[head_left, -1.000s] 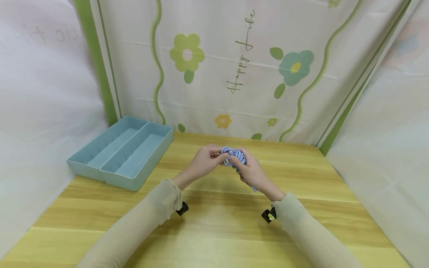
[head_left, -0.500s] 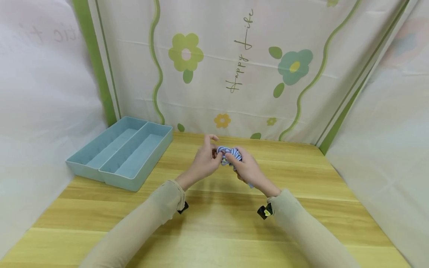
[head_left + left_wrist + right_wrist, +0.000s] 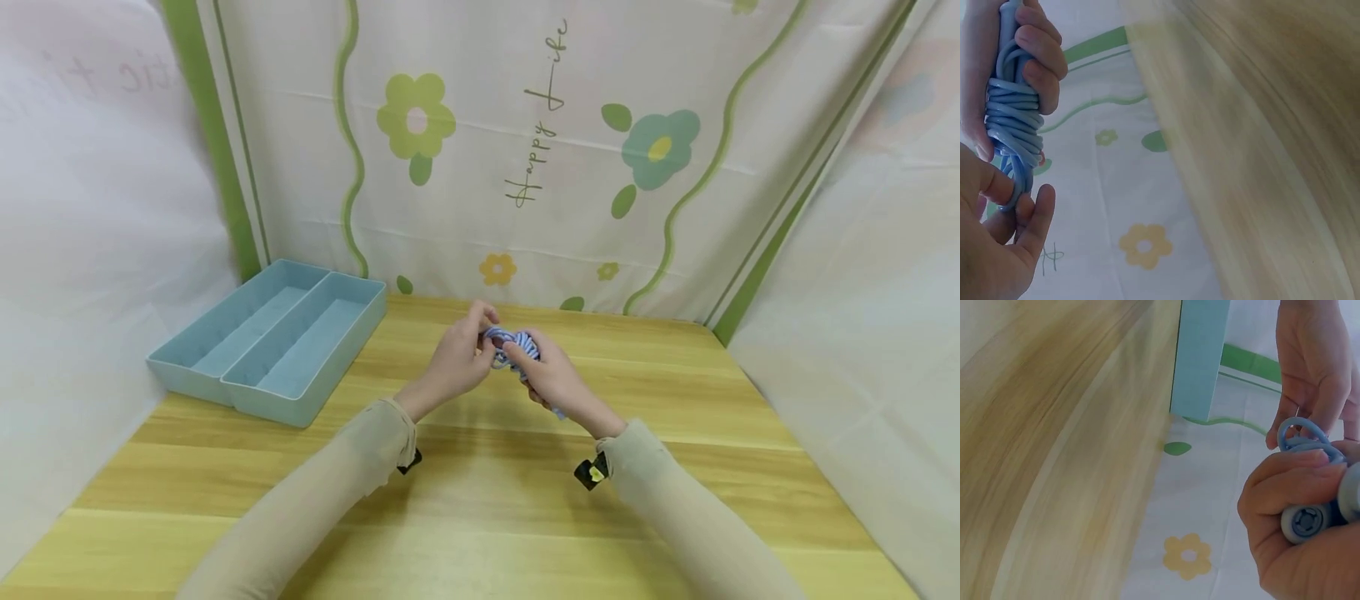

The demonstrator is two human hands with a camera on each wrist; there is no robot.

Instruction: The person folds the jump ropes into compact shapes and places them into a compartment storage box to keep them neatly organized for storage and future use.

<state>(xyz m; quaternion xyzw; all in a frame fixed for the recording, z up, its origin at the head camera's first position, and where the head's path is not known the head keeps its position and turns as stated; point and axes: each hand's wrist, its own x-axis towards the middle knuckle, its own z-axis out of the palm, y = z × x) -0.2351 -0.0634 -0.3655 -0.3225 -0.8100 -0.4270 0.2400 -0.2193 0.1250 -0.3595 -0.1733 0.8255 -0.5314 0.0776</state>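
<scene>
Left hand fingers have curled back down onto the cord since half a second ago; right hand barely shifted. Blue two-compartment tray sits at left-centre of frame on the wooden surface, well apart from the hands; floral curtain behind. Nothing blocks the hands. Coiled blue cord bundle is held mid-frame above the surface: right grip wrapped tight round the bundle and its handles, left grip pinching a loop at the end.

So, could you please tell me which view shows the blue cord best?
The left wrist view: the cord fills it, coils plain. The head view shows it small between both hands; the right wrist view shows only a loop.
</scene>
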